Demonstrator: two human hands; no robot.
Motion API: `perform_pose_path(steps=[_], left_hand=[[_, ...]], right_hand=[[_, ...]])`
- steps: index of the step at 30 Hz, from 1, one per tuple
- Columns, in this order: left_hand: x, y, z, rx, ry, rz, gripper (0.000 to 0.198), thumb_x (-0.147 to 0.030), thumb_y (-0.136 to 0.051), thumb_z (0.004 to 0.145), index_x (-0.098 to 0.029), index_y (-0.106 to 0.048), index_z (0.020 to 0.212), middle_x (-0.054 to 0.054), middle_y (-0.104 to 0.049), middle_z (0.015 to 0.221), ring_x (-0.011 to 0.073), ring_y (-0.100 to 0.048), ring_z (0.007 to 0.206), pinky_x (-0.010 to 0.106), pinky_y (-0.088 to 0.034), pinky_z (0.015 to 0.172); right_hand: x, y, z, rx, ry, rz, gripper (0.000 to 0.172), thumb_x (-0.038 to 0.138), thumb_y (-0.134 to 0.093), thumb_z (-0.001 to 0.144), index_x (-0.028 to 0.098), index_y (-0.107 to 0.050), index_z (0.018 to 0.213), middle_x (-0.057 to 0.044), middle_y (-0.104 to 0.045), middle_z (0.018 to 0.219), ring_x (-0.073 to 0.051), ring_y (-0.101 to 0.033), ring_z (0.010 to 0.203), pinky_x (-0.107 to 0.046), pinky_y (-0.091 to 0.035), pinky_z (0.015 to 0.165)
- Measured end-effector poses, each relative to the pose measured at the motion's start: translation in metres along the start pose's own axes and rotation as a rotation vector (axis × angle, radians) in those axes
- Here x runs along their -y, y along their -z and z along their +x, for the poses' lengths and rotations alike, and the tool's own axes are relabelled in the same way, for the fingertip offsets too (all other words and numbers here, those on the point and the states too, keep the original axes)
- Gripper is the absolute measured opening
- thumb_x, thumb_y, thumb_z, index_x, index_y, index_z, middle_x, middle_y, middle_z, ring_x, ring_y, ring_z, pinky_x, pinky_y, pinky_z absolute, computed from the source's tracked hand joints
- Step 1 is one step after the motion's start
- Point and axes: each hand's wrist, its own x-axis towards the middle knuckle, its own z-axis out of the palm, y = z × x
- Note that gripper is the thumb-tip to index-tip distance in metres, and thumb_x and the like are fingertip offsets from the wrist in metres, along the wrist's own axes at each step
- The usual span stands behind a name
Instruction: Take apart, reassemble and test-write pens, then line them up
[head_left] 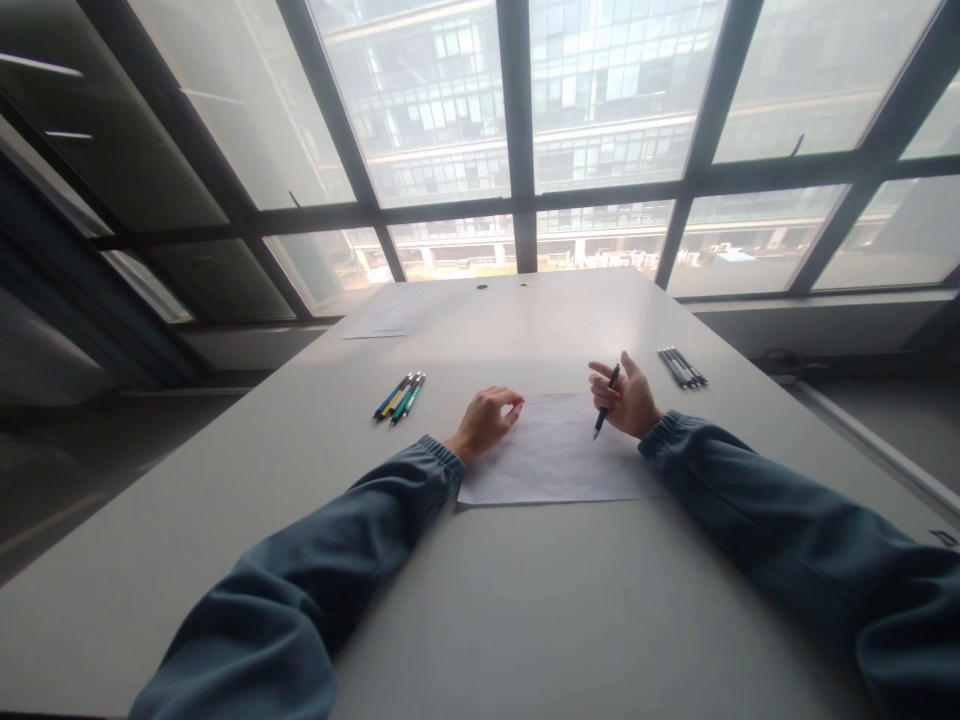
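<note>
A white sheet of paper lies flat on the grey table in front of me. My left hand rests on the sheet's left edge with its fingers curled under, nothing visible in them. My right hand hovers over the sheet's upper right part and grips a black pen, tip pointing down at the paper. Both arms wear blue-grey sleeves.
Several coloured pens lie in a bunch left of the sheet. A bunch of black pens lies to the right. Another sheet sits at the far left of the table. Large windows stand behind the table's far edge.
</note>
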Motion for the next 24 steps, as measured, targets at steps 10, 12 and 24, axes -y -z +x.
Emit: perform_pose_path(steps=[10,12,24], left_hand=[[-0.006,0.003,-0.001,0.149,-0.036,0.054,0.014,-0.02,-0.061,0.089,-0.021,-0.074,0.094,0.006,-0.074,0.108,0.0227,-0.065,0.103,0.04,-0.049,0.099],[-0.006,0.003,-0.001,0.172,-0.046,0.022,0.016,-0.021,-0.06,0.089,-0.021,-0.074,0.097,0.006,-0.073,0.111,0.022,-0.065,0.104,0.039,-0.05,0.1],[-0.006,0.001,-0.001,0.297,-0.152,0.009,0.033,-0.035,-0.064,0.09,-0.026,-0.069,0.121,0.006,-0.065,0.131,0.0245,-0.057,0.122,0.043,-0.044,0.109]], right_hand=[[-0.004,0.007,0.006,-0.068,-0.043,0.062,0.033,0.035,-0.046,0.087,0.016,-0.067,0.104,-0.008,-0.063,0.077,-0.017,-0.054,0.06,-0.03,-0.048,0.047],[-0.003,0.006,0.004,-0.048,-0.055,0.063,0.037,0.041,-0.044,0.09,0.017,-0.068,0.106,-0.003,-0.057,0.067,-0.016,-0.049,0.054,-0.029,-0.044,0.046],[-0.008,-0.021,-0.01,-0.022,0.088,-0.251,0.027,0.036,-0.081,0.075,0.018,-0.062,0.077,0.003,-0.054,0.061,-0.009,-0.049,0.054,-0.022,-0.032,0.047]])
